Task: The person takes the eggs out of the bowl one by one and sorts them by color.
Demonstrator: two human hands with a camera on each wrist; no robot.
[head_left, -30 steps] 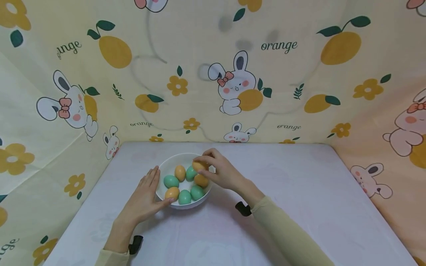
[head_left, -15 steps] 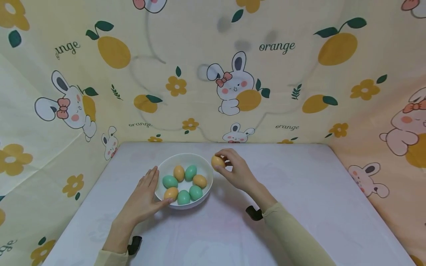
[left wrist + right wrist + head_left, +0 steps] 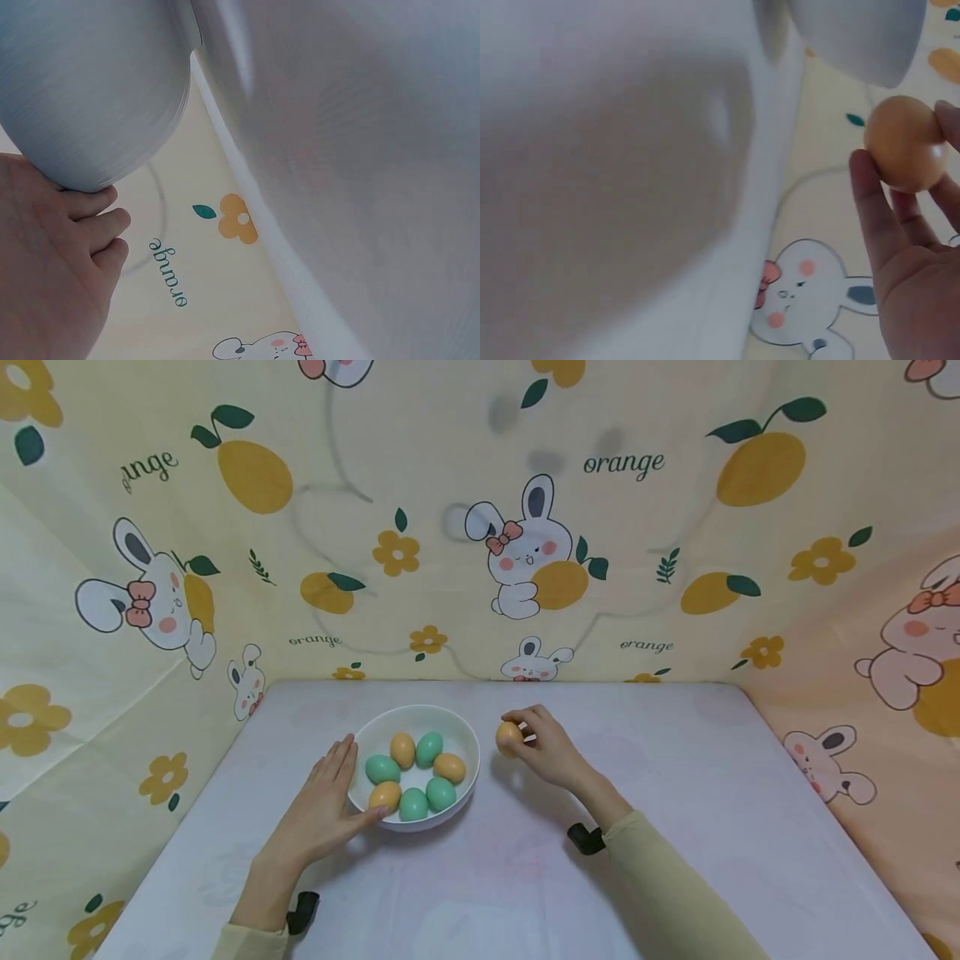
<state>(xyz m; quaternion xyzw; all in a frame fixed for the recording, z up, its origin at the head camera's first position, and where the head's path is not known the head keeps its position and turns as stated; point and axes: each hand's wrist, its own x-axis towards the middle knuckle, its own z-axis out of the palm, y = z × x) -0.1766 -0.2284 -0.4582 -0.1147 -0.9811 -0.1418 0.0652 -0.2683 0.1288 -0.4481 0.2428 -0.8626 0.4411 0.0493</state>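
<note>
A white bowl point(image 3: 415, 716) stands on the table, holding several green eggs point(image 3: 413, 805) and three orange eggs point(image 3: 385, 797). My left hand point(image 3: 318, 810) rests along its left side, fingers outstretched against the wall and thumb at the front rim. In the left wrist view the fingers touch the outside of the bowl point(image 3: 94, 82). To the right of the bowl, my right hand point(image 3: 555, 756) pinches another orange egg point(image 3: 507, 740) above the table. The right wrist view shows this egg point(image 3: 904, 142) between thumb and fingertips.
The table point(image 3: 675, 793) has a white cover. Behind it and along both sides hangs a cream cloth point(image 3: 465, 435) printed with rabbits, oranges and flowers. Black camera pieces point(image 3: 586, 839) sit at both wrists.
My right hand has carried the orange egg from inside the bowl over its right rim, then farther right and slightly lower. My left hand has stayed at the bowl's side.
</note>
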